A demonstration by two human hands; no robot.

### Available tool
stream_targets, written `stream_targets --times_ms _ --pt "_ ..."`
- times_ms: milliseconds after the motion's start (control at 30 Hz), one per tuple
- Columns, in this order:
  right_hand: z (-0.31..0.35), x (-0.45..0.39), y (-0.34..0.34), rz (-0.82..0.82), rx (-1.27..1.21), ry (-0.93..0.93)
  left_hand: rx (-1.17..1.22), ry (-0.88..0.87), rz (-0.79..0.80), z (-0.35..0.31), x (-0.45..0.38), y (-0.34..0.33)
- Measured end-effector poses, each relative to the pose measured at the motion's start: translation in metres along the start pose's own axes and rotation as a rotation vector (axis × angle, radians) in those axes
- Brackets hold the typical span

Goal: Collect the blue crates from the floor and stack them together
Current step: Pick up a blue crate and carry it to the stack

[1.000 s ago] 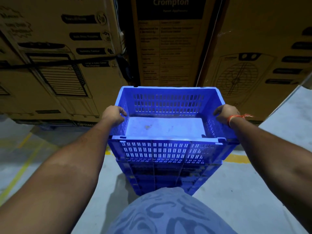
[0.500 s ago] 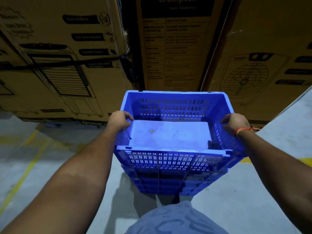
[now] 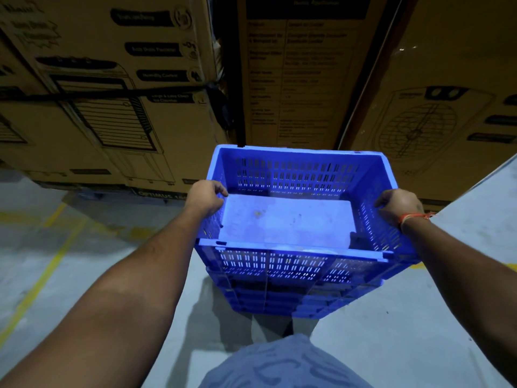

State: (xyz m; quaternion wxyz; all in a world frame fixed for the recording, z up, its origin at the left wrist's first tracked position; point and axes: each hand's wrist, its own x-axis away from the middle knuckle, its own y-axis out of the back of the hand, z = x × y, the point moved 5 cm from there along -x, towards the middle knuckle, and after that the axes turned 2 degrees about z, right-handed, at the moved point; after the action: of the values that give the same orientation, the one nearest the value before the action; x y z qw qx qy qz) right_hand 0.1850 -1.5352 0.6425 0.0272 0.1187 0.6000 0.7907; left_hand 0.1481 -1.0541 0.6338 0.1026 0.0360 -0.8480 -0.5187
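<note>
- Over the grey floor (image 3: 419, 331), centre frame: top blue crate (image 3: 288, 259) nested on a stack of blue crates (image 3: 279, 301), long side toward camera.
- Left hand (image 3: 205, 198) on left short rim of top crate, fingers curled over the edge, grip clenched on the rim.
- Right hand (image 3: 397, 205) on right short rim, fingers curled over the edge too, grip wrapped on that rim; orange thread (image 3: 414, 217) round the wrist.
- Both forearms stretched fwd, 1 each side of the crate.
- Top crate: slotted walls all round, flat pale bottom (image 3: 285, 222) w/ a small brownish stain left of centre; nothing else inside.
- Top crate sits slightly skewed vs the ones beneath, right end sticking out past the stack.
- Stack under it: several rims visible as dark bands; exact count can't tell. Can't tell whether stack base touches the floor; shadow right below it.
- Behind the crates: wall of big cardboard boxes (image 3: 112, 107) w/ black line drawings & printed labels; text too blurred to read, apart from "OPTIMUS" low on 1 box.
- Black strap (image 3: 112, 93) across the left box.
- Right box (image 3: 447, 107) shows a round fan-grille drawing.
- Yellow floor lines (image 3: 42, 281) at left, running diagonally; a short yellow bit just right of the crates.
- Bottom centre: patterned grey-blue cloth (image 3: 285, 365) of the person's clothing, close to camera.
</note>
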Motion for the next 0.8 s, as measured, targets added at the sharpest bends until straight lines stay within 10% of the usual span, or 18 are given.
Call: stream_targets --times_ms 800 --pt "0.007 0.017 0.004 -0.018 0.015 0.008 0.021 -0.026 -0.019 0.002 -0.007 0.0"
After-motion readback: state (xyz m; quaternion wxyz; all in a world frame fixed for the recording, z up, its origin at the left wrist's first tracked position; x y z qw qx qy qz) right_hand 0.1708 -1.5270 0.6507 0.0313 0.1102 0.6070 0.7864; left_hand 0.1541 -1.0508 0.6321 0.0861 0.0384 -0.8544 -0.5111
